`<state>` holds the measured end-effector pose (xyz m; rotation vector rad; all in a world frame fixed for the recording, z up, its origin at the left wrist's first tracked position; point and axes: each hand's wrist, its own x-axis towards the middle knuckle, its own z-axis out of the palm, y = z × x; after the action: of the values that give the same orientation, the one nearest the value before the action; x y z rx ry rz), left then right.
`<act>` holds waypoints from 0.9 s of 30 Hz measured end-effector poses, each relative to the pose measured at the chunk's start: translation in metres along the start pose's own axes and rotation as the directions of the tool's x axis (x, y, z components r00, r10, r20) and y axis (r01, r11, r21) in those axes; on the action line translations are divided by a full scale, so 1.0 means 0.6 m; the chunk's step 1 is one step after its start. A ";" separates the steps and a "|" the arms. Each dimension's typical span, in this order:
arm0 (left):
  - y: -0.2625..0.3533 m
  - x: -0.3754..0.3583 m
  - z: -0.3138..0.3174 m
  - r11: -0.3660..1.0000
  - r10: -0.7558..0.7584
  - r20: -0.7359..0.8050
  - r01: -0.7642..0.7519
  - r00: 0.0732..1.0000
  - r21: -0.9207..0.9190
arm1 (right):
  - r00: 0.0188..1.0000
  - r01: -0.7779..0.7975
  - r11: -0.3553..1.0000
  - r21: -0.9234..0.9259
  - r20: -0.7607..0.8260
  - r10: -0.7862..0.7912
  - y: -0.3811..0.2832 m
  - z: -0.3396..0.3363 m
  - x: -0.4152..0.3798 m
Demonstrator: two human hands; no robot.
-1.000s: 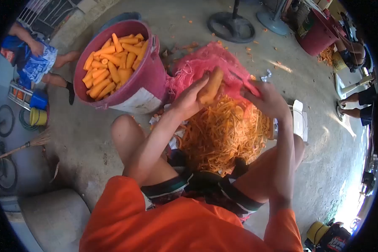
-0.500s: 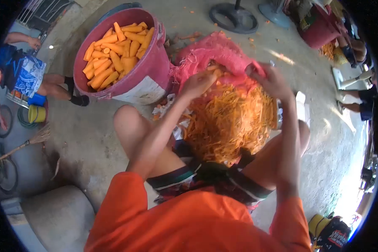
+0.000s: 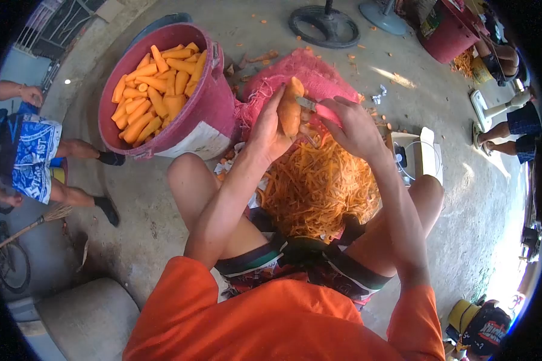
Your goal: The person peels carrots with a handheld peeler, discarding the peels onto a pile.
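An orange-brown carrot (image 3: 290, 107) stands roughly upright in my left hand (image 3: 270, 133), its fingers wrapped round it. My right hand (image 3: 353, 129) is closed on a peeler (image 3: 325, 113) with a pink handle, whose metal end is at the carrot's right side. Below both hands a large heap of carrot peelings (image 3: 319, 186) lies between my legs. Behind them is a pink mesh sack (image 3: 310, 66). To the left, a big pink tub (image 3: 214, 114) holds many peeled carrots (image 3: 156, 90).
A person (image 3: 36, 150) in blue patterned shorts stands at the left, near a broom (image 3: 33, 222). A white box (image 3: 424, 153) sits right of the heap. Round stand bases (image 3: 324, 27) are at the top. Other people (image 3: 512, 135) are at the right.
The carrot has come up out of the sack area in my left hand. My right hand has let go of the sack's edge and now has the peeler against the carrot. The person at left has shifted.
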<state>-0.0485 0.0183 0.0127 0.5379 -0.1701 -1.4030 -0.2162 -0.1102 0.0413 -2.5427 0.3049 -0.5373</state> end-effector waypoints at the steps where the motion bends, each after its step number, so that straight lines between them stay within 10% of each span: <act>1: -0.003 0.002 0.000 0.999 0.004 -0.011 -0.004 1.000 0.040 | 1.000 0.009 1.000 0.004 -0.016 -0.009 0.001 0.002 0.000; 12: -0.024 0.020 -0.023 0.995 -0.017 -0.008 0.018 1.000 0.093 | 0.997 -0.058 0.994 -0.097 -0.065 0.052 0.040 0.027 -0.010; 19: -0.004 -0.009 -0.007 0.986 -0.129 0.196 0.148 0.972 -0.083 | 0.918 -0.388 0.921 0.031 0.109 0.383 0.129 -0.018 -0.016; 21: -0.002 -0.013 -0.002 0.977 -0.034 -0.079 0.050 0.996 0.209 | 0.916 -0.386 0.922 0.020 0.124 0.381 0.111 -0.032 -0.019; 23: 0.001 -0.010 0.000 0.940 0.017 0.000 -0.016 1.000 0.340 | 0.997 -0.076 0.990 0.116 -0.024 0.080 0.060 -0.034 -0.018; 27: -0.003 -0.017 0.012 0.748 0.219 0.080 -0.220 0.972 0.626 | 0.998 0.059 0.985 0.164 -0.037 -0.053 0.030 -0.019 -0.013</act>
<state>-0.0548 0.0263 0.0205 1.0409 -0.7081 -1.0893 -0.2301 -0.1279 0.0381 -2.3896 0.1925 -0.6008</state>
